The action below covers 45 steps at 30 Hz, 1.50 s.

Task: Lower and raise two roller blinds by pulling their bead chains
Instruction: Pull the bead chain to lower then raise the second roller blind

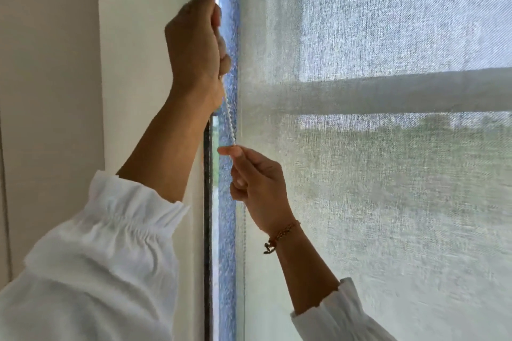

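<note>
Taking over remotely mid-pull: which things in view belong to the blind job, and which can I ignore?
In the job:
- bead chain
- left hand, gripping it higher up
- right hand, pinching it lower down
- sheer roller blind

Ignore:
- bracelet
- wall
- dark window frame

Left hand (195, 44) is gripping white bead chain (229, 122) high beside window frame (207, 202); right hand (256, 183) is pinching it lower down. Sheer roller blind (388, 174) is covering the glass.
</note>
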### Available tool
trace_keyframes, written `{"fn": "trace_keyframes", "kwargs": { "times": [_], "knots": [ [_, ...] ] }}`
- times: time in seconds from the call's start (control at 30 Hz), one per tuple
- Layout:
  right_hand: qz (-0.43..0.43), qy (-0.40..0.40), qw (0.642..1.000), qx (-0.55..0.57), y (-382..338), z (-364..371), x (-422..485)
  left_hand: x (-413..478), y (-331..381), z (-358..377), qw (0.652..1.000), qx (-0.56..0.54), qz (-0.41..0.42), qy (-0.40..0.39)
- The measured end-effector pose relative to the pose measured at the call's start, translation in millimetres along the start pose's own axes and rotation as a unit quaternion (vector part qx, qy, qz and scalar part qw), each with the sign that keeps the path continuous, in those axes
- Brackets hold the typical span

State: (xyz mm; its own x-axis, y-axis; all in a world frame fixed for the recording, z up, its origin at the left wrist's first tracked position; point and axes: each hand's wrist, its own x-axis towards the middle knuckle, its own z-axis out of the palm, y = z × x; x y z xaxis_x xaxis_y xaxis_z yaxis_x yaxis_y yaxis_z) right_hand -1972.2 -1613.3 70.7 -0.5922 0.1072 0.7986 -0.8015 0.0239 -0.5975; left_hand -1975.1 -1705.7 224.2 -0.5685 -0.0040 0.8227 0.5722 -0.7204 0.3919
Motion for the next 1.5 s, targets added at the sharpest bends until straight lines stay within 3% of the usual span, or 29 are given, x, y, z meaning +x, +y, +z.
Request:
{"fn": "trace_keyframes", "kwargs": {
  "times": [0.2,0.33,0.57,0.73,0.93,1.07,1.17,1.33,1.5],
  "knots": [
    [0.031,0.077,0.995,0.054,-9,-12,17,-31,-18,-3,1.000,0.001,-0.015,0.014],
    [-0.004,0.123,0.985,0.121,-33,-13,38,-63,-44,-16,0.999,-0.004,-0.039,0.004],
    [-0.053,0.112,0.988,0.096,-71,1,62,-113,-76,-36,0.995,0.044,-0.086,0.005],
    [-0.036,0.081,0.986,0.144,-93,14,71,-136,-89,-46,0.994,0.057,-0.097,-0.015],
    [-0.014,0.125,0.989,0.080,-98,26,72,-140,-92,-53,0.990,0.095,-0.081,-0.061],
    [-0.063,0.153,0.983,0.078,-99,21,67,-121,-86,-61,0.976,0.042,-0.187,-0.102],
    [-0.088,0.158,0.980,0.078,-97,20,65,-96,-73,-64,0.973,0.051,-0.213,-0.074],
    [-0.125,0.172,0.976,-0.046,-75,25,46,-45,-33,-44,0.979,0.028,-0.179,-0.096],
    [-0.097,0.178,0.977,-0.060,-44,26,12,-19,-3,-20,0.984,0.036,-0.131,-0.116]
  ]
}}
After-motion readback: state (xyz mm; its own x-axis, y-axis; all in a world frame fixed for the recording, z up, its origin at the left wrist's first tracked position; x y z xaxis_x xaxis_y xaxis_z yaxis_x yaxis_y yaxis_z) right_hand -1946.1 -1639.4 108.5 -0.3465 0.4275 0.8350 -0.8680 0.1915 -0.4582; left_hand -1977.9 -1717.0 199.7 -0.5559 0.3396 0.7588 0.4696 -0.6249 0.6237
